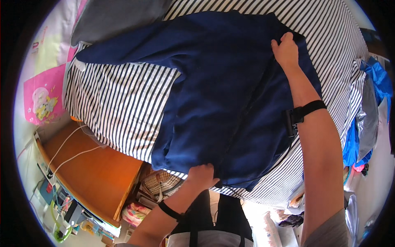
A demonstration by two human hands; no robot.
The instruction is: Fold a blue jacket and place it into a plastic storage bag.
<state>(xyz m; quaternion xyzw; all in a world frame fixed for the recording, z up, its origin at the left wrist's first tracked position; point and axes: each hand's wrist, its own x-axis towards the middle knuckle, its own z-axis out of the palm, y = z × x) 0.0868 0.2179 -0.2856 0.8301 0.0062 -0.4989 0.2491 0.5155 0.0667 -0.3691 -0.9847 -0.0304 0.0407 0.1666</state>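
A navy blue zip-front jacket (209, 92) lies spread on a bed covered with a black-and-white striped sheet (123, 105). One sleeve stretches out towards the upper left. My left hand (200, 176) grips the jacket's near edge at the bottom, close to the end of the dark zip line. Up at the jacket's upper right, my right hand (286, 51) is closed on the fabric, with the thumb apart. Each forearm wears a black strap, and the right one carries a small black device (293, 120) with a cable running across the jacket's lower part.
A wooden cabinet (95, 166) stands at the left with white cables on it. Beside it are a checked bag (162, 183) and a floral cloth (135, 213). A grey cloth (120, 18) lies at the top left. Blue and grey plastic bags (368, 114) are at the right.
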